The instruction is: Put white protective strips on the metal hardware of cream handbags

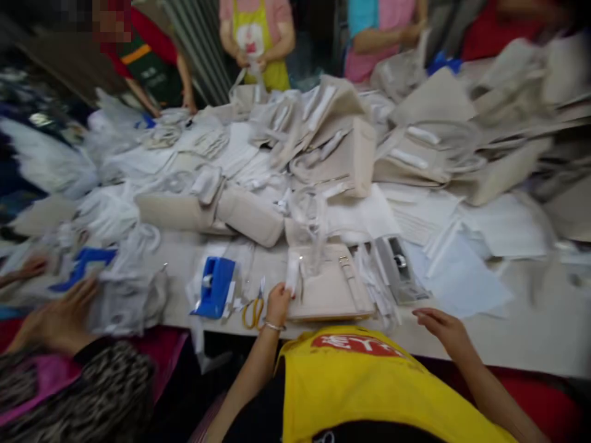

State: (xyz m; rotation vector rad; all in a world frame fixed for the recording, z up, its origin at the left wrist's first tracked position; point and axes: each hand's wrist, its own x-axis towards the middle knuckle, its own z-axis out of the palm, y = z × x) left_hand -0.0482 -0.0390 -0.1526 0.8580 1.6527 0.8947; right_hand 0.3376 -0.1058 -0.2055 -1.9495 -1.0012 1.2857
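A flat beige handbag (330, 283) with buckled straps lies in front of me at the table's near edge. My left hand (278, 304) is closed on its left edge, beside a white wrapped strip (292, 271). My right hand (441, 329) hovers to the right over the table edge, fingers stretched out, holding nothing. Yellow-handled scissors (253, 312) lie left of my left hand, next to a blue tape dispenser (216, 286). Between the bag and a grey tape dispenser (398, 267) are thin white strips (378, 286).
Beige bags (332, 147) and white paper sheets (425, 212) are heaped across the table (545, 326). At the left a co-worker's hands (69, 314) rest by a wrapped bag (127, 301). Other people stand along the far side.
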